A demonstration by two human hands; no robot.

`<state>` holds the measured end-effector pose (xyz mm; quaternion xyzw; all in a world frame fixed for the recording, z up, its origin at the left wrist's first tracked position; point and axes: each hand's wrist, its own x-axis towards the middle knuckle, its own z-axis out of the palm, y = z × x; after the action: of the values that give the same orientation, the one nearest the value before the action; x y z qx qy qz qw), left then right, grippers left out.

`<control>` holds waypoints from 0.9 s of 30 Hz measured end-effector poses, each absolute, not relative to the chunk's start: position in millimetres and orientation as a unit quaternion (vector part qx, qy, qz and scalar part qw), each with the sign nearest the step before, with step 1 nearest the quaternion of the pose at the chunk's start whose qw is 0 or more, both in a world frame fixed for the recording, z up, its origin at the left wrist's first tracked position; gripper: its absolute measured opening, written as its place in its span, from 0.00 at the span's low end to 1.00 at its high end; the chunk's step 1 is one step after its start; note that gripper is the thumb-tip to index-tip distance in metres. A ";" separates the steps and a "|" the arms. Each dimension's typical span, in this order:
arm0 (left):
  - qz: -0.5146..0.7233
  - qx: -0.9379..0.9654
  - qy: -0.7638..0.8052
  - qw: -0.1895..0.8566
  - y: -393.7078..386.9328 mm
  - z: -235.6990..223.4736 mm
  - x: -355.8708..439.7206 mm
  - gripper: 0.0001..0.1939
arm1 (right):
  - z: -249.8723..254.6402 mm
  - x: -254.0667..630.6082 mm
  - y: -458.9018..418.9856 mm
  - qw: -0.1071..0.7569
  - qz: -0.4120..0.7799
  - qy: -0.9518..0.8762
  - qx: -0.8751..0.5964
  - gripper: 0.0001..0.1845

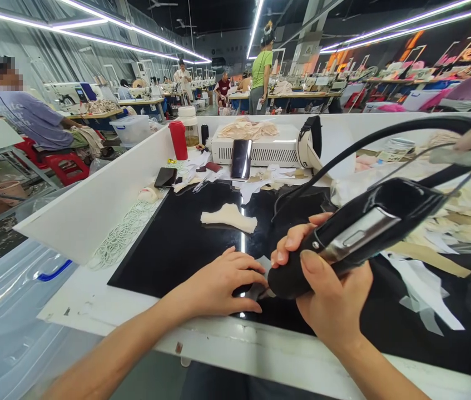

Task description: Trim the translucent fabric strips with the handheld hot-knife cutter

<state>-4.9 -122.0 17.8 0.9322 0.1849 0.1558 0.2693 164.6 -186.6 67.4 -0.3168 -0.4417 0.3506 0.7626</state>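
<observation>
My right hand [330, 297] is wrapped around a black corded hand tool [354, 239] with a silver lever along its side. The tool's rounded end points down and left; its working tip is largely hidden. Just left of that end, my left hand [229, 280] lies on the black work surface [168, 239], fingers spread and slightly bent. Its fingertips are beside a small translucent piece [264, 264], mostly covered; I cannot tell whether they touch it. Farther back on the black surface sits a cream fabric piece [229, 218].
A thick black cable [368, 136] arches over the right side. White and beige strips [422, 289] lie at right. At the back stand a white vented box [222, 150], a phone [241, 159] and a red cup [178, 140]. Pale cord [124, 233] lies coiled at left by a low wall.
</observation>
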 end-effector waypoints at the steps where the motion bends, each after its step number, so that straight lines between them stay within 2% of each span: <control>1: 0.154 0.932 0.184 0.270 -122.0 17.9 -4.9 0.17 | 67.0 164.2 -186.8 0.762 0.349 -0.442 -0.320 0.19; 9: 0.147 0.933 0.177 0.277 -120.9 21.5 -5.8 0.20 | 68.4 168.5 -185.8 0.757 0.347 -0.449 -0.323 0.19; 18: 0.151 0.933 0.180 0.271 -124.3 26.3 -1.4 0.20 | 76.7 208.3 -177.3 0.809 0.244 -0.386 -0.372 0.22; 27: 0.114 0.950 0.165 0.238 -126.7 22.5 3.1 0.24 | 69.5 207.1 -178.4 0.792 0.242 -0.407 -0.386 0.21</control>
<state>3.1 -126.7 22.5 0.9504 0.1646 0.1139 0.2379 207.1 -178.4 69.5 -0.3861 -0.4069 0.2417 0.7918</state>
